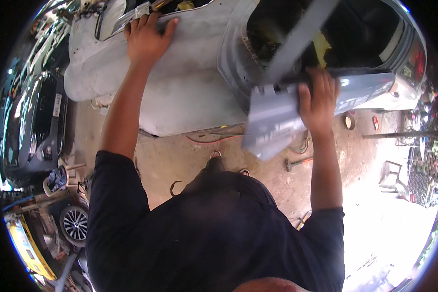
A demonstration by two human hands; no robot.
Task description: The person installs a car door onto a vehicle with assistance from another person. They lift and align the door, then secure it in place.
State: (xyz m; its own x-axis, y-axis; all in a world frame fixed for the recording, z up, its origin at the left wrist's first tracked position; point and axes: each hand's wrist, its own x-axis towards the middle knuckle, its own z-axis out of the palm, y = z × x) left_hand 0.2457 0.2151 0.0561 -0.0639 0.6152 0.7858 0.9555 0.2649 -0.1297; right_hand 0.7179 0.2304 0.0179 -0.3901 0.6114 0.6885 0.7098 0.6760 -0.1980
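A car with dull grey, patchy bodywork stands in front of me. My left hand point(150, 40) lies on the top edge of its grey door point(187, 82), by the window opening, fingers and thumb apart. Over to the right, my right hand point(319, 104) grips a grey car body panel point(272, 119), fingers over its upper edge. The panel is smeared by motion and hangs in front of the car's rear side opening point(360, 34). A slanting grey strip point(301, 39) crosses that opening; whether it belongs to the panel I cannot tell.
A hammer point(297, 162) lies on the concrete floor near my feet, with a reddish hose point(211, 142) closer to the car. A dark car point(36, 121) stands at the left, above a loose wheel point(75, 224). A chair point(393, 177) is at the right.
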